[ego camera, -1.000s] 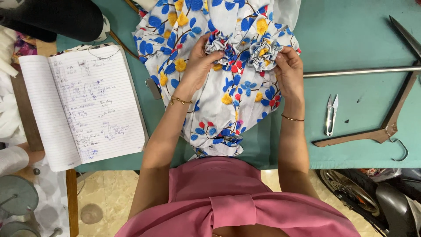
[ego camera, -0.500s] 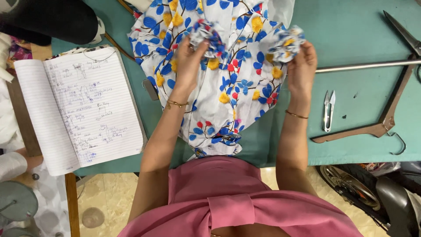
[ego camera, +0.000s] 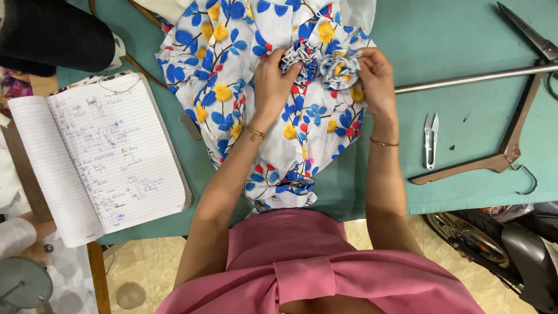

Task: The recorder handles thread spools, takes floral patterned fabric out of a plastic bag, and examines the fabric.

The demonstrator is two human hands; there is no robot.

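Here, two bare hands at work on one floral garment (ego camera: pixel 273 116), white with blue, yellow and red flowers, spread down the middle of a teal-covered table (ego camera: pixel 453 40) and hanging over its near edge. Left hand (ego camera: pixel 272 81) pinching one gathered ruffle (ego camera: pixel 297 57) of the same print; right hand (ego camera: pixel 375 72) pinching a second ruffle (ego camera: pixel 340 68). Both bunches held just beside each other, touching or nearly so, above the upper part of the garment. One thin bracelet on each wrist.

To the left, one open lined notebook (ego camera: pixel 110 151), handwritten on the right-hand page, lying partly over the table edge. To the right, one small pair of thread snips (ego camera: pixel 430 139), well apart from the fabric. Beyond those, one brown wooden hanger (ego camera: pixel 511 145) with a metal hook, one metal rod (ego camera: pixel 476 78) lying across the table from the garment toward the right edge, and one pair of large dark shears (ego camera: pixel 529 32) at the top right corner. One dark rounded object (ego camera: pixel 52 35) at the top left, kind unclear.

Below the table, pale tiled floor (ego camera: pixel 145 261); part of a motorbike (ego camera: pixel 500 244) at the lower right.
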